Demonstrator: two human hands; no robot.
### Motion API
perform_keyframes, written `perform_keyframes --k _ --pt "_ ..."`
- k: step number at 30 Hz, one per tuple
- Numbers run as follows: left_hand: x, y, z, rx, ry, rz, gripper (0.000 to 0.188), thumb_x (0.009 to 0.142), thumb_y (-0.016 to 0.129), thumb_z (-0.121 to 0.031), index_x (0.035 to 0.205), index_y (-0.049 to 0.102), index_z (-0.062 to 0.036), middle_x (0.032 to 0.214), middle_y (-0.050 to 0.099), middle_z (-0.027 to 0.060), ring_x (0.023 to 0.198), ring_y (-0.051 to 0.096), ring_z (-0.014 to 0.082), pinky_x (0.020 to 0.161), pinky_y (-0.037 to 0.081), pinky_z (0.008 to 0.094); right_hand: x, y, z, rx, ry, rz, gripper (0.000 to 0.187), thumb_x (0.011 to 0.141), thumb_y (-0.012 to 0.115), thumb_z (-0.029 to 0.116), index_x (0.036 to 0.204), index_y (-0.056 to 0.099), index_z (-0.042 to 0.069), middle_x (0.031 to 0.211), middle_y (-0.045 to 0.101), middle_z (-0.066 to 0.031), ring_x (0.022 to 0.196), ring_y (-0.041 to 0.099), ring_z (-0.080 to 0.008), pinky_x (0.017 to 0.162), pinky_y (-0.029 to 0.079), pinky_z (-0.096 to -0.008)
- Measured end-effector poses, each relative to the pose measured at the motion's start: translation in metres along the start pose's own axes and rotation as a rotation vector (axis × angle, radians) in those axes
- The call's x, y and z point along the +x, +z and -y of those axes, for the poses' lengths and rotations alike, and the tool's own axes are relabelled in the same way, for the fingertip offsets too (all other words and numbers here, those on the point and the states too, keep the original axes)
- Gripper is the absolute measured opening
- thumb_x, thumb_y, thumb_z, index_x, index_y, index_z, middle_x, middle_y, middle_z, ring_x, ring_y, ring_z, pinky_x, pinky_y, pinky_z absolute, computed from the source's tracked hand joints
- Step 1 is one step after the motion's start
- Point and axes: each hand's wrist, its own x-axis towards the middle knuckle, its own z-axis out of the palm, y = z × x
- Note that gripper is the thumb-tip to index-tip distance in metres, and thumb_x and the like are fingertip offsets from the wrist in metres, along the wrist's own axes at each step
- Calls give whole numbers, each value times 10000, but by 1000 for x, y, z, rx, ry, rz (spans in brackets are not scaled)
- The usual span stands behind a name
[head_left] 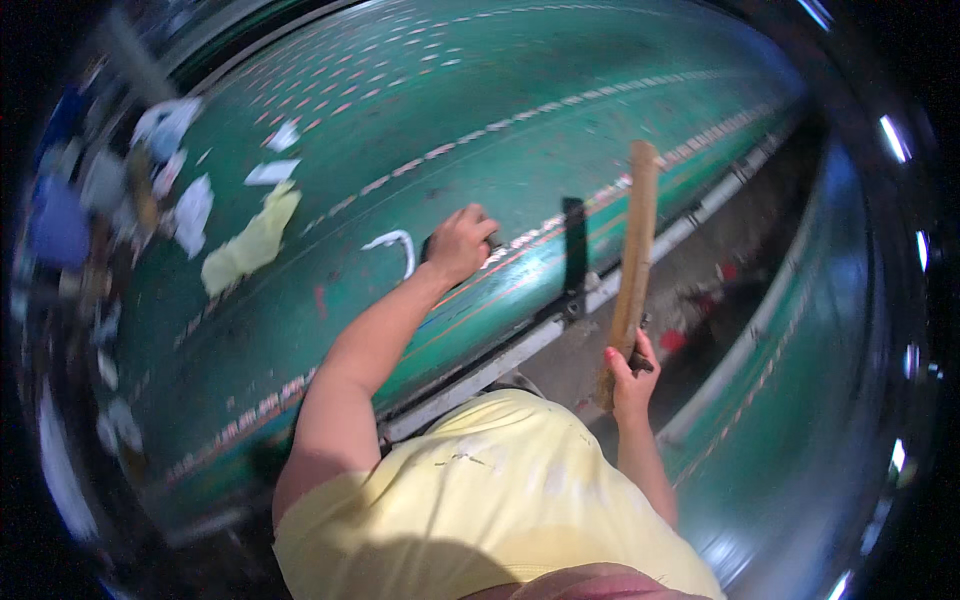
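Observation:
My left hand (462, 243) is closed over something dark on the long green surface (400, 190), which has rows of pale dashes. What it grips is mostly hidden; dark bits show at both sides of the fist. Just left of it lies a curled white strip (403, 245). In my right hand (630, 375), to the right of my body, is a long flat wooden stick (638, 240), held upright near its lower end. A small dark object (642, 362) also shows at those fingers, too blurred to name.
A pale yellow scrap (250, 240) and several white scraps (272, 172) lie on the green surface at left, beside a blurred heap with a blue item (60, 225). A black strap (575, 245) crosses the near edge, along a metal rail (530, 345). Another green surface (770, 400) stands right, beyond a gap.

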Motion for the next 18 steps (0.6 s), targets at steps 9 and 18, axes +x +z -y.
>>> perform_keyframes --k 9,18 --pt "117 17 12 102 -689 -148 577 905 801 -221 1466 670 -197 1501 561 181 1383 579 452 1100 520 609 125 -20 -7 -43 -90 231 590 973 834 90 1498 618 -68 1340 698 -92 1180 641 -207 1081 491 -362" --pt "-26 24 -29 372 -229 195 1003 934 806 -551 1764 332 -247 1872 138 148 1704 169 459 1348 147 707 195 5 -27 -12 -66 469 666 1018 819 150 1614 560 3 1246 742 -117 949 675 -175 854 567 -347"
